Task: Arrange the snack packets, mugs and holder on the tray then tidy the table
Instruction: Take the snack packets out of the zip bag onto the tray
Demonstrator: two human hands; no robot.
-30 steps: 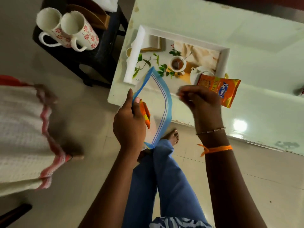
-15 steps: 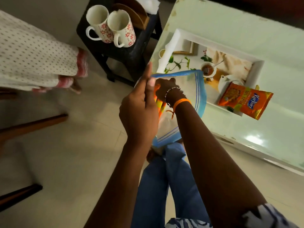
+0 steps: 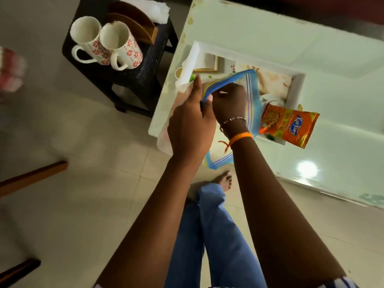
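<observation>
My left hand [image 3: 190, 123] grips the rim of a clear zip bag [image 3: 252, 94] with a blue edge, held over the near end of the white tray [image 3: 295, 88]. My right hand [image 3: 228, 100] is pushed inside the bag's mouth; what its fingers hold is hidden. An orange Kurkure packet [image 3: 288, 124] lies across the tray's near right corner. Two white mugs with red flowers [image 3: 108, 45] stand side by side on a black stool [image 3: 137, 77] at the left. A brown wooden holder [image 3: 133, 21] with white napkins stands behind them.
The tray rests on a pale green glass table [image 3: 332, 48]. Tiled floor lies to the left, with a wooden leg [image 3: 33, 177] across it. My leg in blue trousers and a bare foot [image 3: 225, 179] are beside the table's near edge.
My right hand has gone from outside the bag into its mouth. The bag has moved up over the tray. The orange packet inside it is now out of sight.
</observation>
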